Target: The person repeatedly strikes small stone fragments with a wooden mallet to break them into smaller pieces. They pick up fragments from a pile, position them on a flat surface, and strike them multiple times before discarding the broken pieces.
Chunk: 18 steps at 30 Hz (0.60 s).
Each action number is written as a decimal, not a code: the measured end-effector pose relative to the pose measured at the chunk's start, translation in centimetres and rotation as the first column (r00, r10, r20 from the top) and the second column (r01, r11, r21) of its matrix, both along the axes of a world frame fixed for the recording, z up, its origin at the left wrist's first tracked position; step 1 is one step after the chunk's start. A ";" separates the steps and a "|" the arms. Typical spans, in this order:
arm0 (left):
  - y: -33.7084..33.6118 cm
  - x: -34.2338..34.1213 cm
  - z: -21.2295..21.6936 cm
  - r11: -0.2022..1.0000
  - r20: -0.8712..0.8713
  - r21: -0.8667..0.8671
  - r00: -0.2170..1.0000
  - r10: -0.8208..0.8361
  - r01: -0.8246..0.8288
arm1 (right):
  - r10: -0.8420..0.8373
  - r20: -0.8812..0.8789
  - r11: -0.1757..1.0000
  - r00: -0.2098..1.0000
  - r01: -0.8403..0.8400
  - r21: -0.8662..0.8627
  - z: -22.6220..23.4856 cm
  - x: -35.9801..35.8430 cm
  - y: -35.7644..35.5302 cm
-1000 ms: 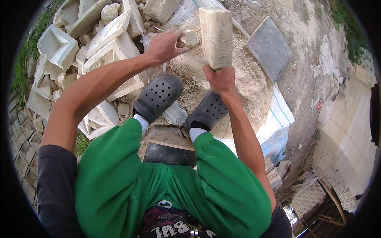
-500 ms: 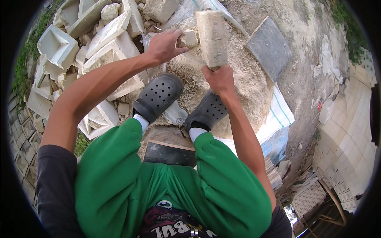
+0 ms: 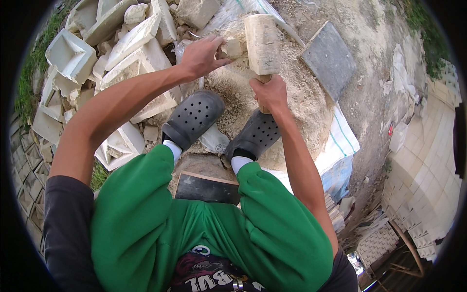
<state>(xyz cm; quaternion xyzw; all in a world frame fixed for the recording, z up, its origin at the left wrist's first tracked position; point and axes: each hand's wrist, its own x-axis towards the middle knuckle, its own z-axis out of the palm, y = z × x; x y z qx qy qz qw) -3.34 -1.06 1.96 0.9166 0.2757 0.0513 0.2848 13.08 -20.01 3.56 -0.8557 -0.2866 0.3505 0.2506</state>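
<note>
The left hand's [image 3: 204, 54] fingers grasp a pale chunk [image 3: 233, 48], as yet unbroken, beside crumbled powder [image 3: 304, 124]; the right hand [image 3: 271, 92] clenches a wooden mallet [image 3: 262, 44], apparently raised. Hollow cast pieces [image 3: 141, 68] lie uncrushed leftward.

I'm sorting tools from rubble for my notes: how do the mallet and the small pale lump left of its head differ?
The mallet has a long, blocky head; the lump is much smaller and chunky. The mallet has a handle, held in the right hand's grip; the lump shows none and sits at the left hand's grip. Both are pale.
</note>
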 end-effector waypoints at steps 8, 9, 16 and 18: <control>0.4 -1.0 -0.4 0.999 0.023 0.035 1.000 0.003 -0.003 | -0.098 -0.102 0.995 0.990 0.099 0.002 7.3 -0.1 2.2; 0.5 -1.1 -0.4 1.000 0.000 0.017 1.000 0.006 -0.006 | -0.085 -0.080 0.994 0.993 0.090 0.061 7.3 -0.4 2.0; 0.2 -0.6 0.1 1.000 0.009 -0.008 1.000 0.013 -0.013 | -0.238 -0.211 0.966 0.948 0.253 0.046 1.7 -2.4 0.2; 0.2 -0.6 -0.2 1.000 0.016 0.001 1.000 0.009 -0.009 | -0.270 -0.211 0.963 0.939 0.265 -0.055 1.7 -2.4 0.2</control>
